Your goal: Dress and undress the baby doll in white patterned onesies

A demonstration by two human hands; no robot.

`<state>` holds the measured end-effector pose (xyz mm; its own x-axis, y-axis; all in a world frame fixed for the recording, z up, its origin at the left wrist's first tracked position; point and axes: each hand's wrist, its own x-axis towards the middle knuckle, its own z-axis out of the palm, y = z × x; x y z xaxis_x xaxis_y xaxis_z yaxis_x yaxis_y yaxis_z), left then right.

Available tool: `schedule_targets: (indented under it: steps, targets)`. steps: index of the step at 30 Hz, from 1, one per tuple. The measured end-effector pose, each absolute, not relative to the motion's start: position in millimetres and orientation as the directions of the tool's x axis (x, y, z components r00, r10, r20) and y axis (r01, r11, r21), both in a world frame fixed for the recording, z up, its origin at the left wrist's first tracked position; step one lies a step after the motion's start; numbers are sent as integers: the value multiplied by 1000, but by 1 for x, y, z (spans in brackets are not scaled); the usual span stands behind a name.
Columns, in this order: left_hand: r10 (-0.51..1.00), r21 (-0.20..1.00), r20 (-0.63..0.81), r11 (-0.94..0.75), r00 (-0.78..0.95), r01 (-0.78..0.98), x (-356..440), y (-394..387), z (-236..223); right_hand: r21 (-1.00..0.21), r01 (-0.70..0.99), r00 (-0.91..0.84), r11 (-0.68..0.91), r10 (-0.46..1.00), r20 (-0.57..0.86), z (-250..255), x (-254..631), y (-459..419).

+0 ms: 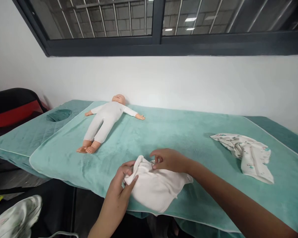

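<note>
A small white garment (157,185) lies at the near edge of a teal towel (178,135) spread over a bed. My left hand (122,180) grips the bunched left end of the white garment. My right hand (167,160) pinches its upper edge, fingers closed on the cloth. A baby doll (104,119) in a white bodysuit lies on its back further away on the left, arms spread out, apart from both hands.
A patterned white garment (248,152) lies crumpled on the towel at the right. A teal face-hole cushion (59,115) is at the far left. A black and red chair (13,107) stands left of the bed. A patterned cloth (15,215) sits at the bottom left.
</note>
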<state>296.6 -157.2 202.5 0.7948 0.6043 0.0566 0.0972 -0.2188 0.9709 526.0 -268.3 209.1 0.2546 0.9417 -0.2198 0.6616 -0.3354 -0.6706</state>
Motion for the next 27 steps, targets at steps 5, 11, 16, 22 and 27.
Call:
schedule_targets:
  steps: [5,11,16,22,27]
  targets:
    - [628,975,117,-220,770,31,284,-138,208,-680,638,364,-361,920,-147,223,536,-265]
    - [612,966,255,-124,749,-228,286,-133,227,-764,597,286,-242,955,-79,221,524,-280]
    - [444,912,404,-120,800,-393,293,-145,246,-804,577,103,-146,989,-106,209,495,-279]
    - [436,838,545,-311,716,-449,295,-131,260,-915,369,-2,-163,984,-176,242,490,-290]
    - [378,712,614,-643,692,-281,300,-119,275,-819,542,157,-188,980,-121,253,497,-298]
